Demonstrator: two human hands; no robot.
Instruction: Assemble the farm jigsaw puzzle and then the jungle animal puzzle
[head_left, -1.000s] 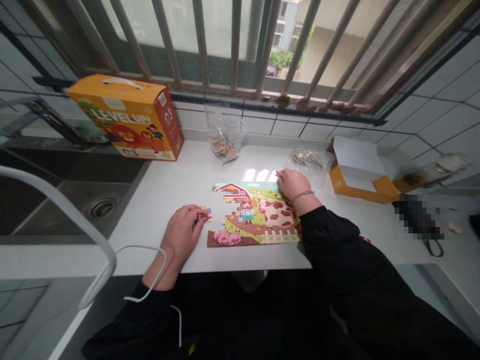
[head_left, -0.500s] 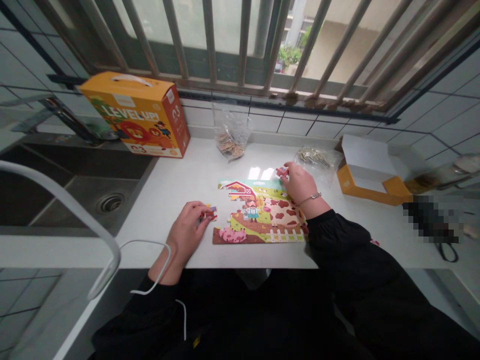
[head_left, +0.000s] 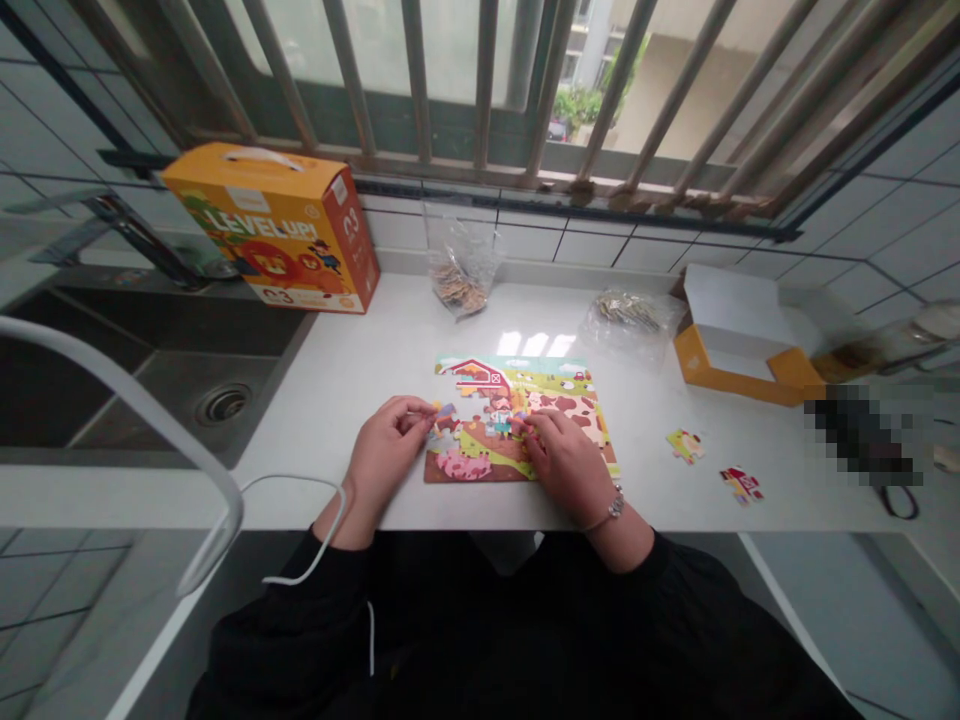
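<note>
A farm jigsaw puzzle lies on the white counter, with a gap at its left side below the red barn roof. My left hand is at the left edge of the gap, its thumb and fingertips pinching a puzzle piece with purple and red on it. Over the middle of the puzzle, my right hand has its fingers closed on a small colourful piece, mostly covered by the fingertips. Two loose pieces lie to the right: a yellow-green one and a red one.
An orange box stands at the back left beside the sink. Bags of pieces, one upright and one flat, lie along the wall. An opened orange-and-white box is at right. A white cable crosses the left foreground.
My right hand has moved from the puzzle's top edge down and left to its middle, uncovering the loose pieces. My left hand has shifted slightly right with its piece.
</note>
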